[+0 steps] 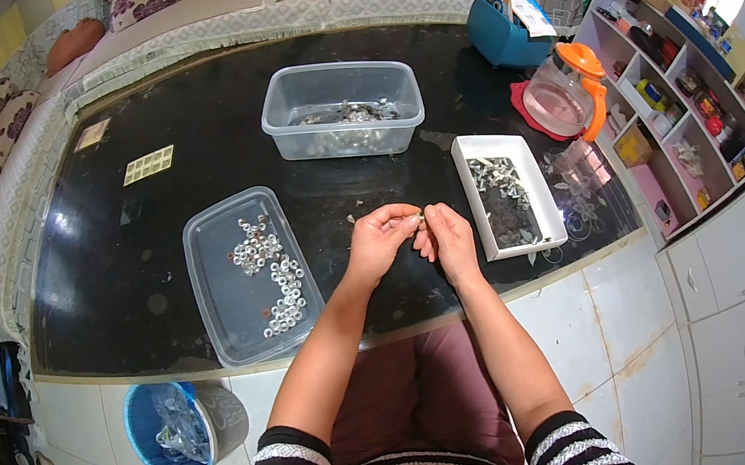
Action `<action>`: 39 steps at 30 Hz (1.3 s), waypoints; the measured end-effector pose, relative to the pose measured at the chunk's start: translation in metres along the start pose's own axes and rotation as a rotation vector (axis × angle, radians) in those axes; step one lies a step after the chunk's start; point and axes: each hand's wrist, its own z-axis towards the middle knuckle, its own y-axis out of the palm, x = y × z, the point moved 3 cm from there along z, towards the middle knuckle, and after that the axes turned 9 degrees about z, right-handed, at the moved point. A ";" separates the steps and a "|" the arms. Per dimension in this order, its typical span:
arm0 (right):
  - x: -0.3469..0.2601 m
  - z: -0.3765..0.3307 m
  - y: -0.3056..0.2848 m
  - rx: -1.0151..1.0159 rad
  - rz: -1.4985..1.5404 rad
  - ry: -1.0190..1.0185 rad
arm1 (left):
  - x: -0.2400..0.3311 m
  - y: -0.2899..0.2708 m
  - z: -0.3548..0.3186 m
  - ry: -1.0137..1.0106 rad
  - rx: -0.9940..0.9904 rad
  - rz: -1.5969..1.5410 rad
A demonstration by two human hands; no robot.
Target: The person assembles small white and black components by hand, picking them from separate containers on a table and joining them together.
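Observation:
Over the black table (146, 302), my left hand (381, 239) and my right hand (444, 238) meet, fingertips pinched around a tiny pale piece (421, 220) whose kind is too small to make out. To their left lies a shallow clear plastic lid (224, 293) with many small round silvery-white parts (270, 260) on it. A white box (549, 201) with small pale and dark pieces (501, 182) stands close by my right hand. Beyond my hands is a clear plastic tub (337, 89) with a heap of small metallic and dark pieces (357, 116) inside.
At the right, an orange-lidded glass jug (560, 95) stands near a teal holder (502, 32). A shelf unit (665, 81) is beyond the table's right edge. A blue-rimmed bin (216, 419) stands on the floor at left. A sofa (276, 25) lines the far side.

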 end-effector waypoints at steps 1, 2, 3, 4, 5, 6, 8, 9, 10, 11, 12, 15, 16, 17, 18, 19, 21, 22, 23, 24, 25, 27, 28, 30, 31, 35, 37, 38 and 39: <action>-0.003 -0.001 0.003 0.035 0.009 -0.072 | 0.001 0.000 0.000 -0.001 0.008 0.007; -0.005 -0.002 0.004 0.070 0.018 -0.145 | 0.001 0.000 0.000 -0.002 0.009 0.008; -0.004 -0.002 0.003 0.070 0.017 -0.145 | 0.002 0.000 -0.001 0.004 -0.002 -0.012; -0.002 -0.001 0.002 0.047 0.041 -0.125 | 0.002 0.001 -0.001 0.009 -0.012 -0.032; 0.000 0.000 0.001 0.023 0.065 -0.105 | 0.001 0.001 -0.001 0.009 -0.013 -0.033; 0.000 0.000 0.000 0.005 0.040 -0.060 | -0.001 0.000 0.000 0.008 -0.007 -0.013; -0.003 -0.001 0.003 0.022 0.017 -0.073 | -0.001 -0.001 0.000 0.007 -0.001 0.009; -0.004 -0.002 0.003 0.042 -0.009 -0.085 | 0.000 0.000 0.000 0.012 -0.002 0.001; -0.003 -0.001 0.004 0.042 -0.009 -0.084 | 0.001 0.000 0.000 0.017 -0.002 -0.007; -0.003 -0.001 0.004 0.051 0.008 -0.109 | 0.001 0.000 0.000 0.016 -0.002 -0.007; -0.004 -0.001 0.005 0.061 0.023 -0.135 | 0.001 0.000 -0.001 0.006 -0.014 -0.013; 0.000 0.000 -0.002 -0.013 -0.009 0.005 | -0.002 0.000 0.000 0.005 -0.027 -0.025; 0.001 0.001 -0.001 0.010 -0.013 -0.008 | -0.002 0.000 0.001 0.014 -0.029 -0.030; 0.001 0.000 0.002 0.010 -0.011 -0.008 | -0.001 0.000 0.000 0.014 -0.028 -0.028; -0.004 -0.001 0.006 0.055 0.007 -0.093 | 0.000 0.001 0.000 0.018 -0.010 -0.022; -0.008 -0.002 0.007 0.100 0.025 -0.178 | 0.001 0.001 0.000 0.022 0.009 -0.016; -0.007 -0.002 0.004 0.071 0.009 -0.152 | 0.002 0.001 -0.001 0.020 0.001 -0.010; -0.004 -0.001 0.000 0.033 0.013 -0.074 | 0.002 0.001 -0.001 0.018 -0.006 -0.002; -0.001 0.000 -0.001 -0.004 0.016 0.005 | 0.002 0.001 -0.001 0.019 -0.007 -0.002; -0.001 -0.001 -0.001 0.007 -0.003 -0.004 | 0.000 0.001 0.000 0.017 -0.017 -0.025; -0.002 -0.001 0.003 0.006 -0.001 -0.004 | -0.001 0.001 0.000 0.016 -0.028 -0.047; -0.007 -0.002 0.007 0.076 0.039 -0.172 | 0.000 0.000 -0.001 0.013 -0.018 -0.027; -0.007 -0.001 0.004 0.077 0.038 -0.172 | 0.001 0.000 -0.001 0.010 -0.008 -0.008; -0.001 0.000 0.001 0.000 0.070 -0.048 | 0.003 0.002 -0.002 0.003 -0.020 -0.008; -0.002 0.000 0.001 0.000 0.071 -0.048 | 0.003 0.003 -0.002 -0.005 -0.031 -0.006; -0.004 -0.002 0.005 0.025 0.048 -0.102 | 0.003 0.002 -0.002 0.004 -0.037 -0.043; -0.005 -0.001 0.004 0.024 0.036 -0.133 | 0.002 0.001 -0.002 0.006 -0.030 -0.019; -0.003 -0.001 0.002 0.010 0.019 -0.068 | 0.001 0.001 -0.002 0.006 -0.030 -0.020; -0.001 0.000 0.000 -0.004 0.005 -0.004 | 0.000 0.002 -0.001 0.009 -0.046 -0.039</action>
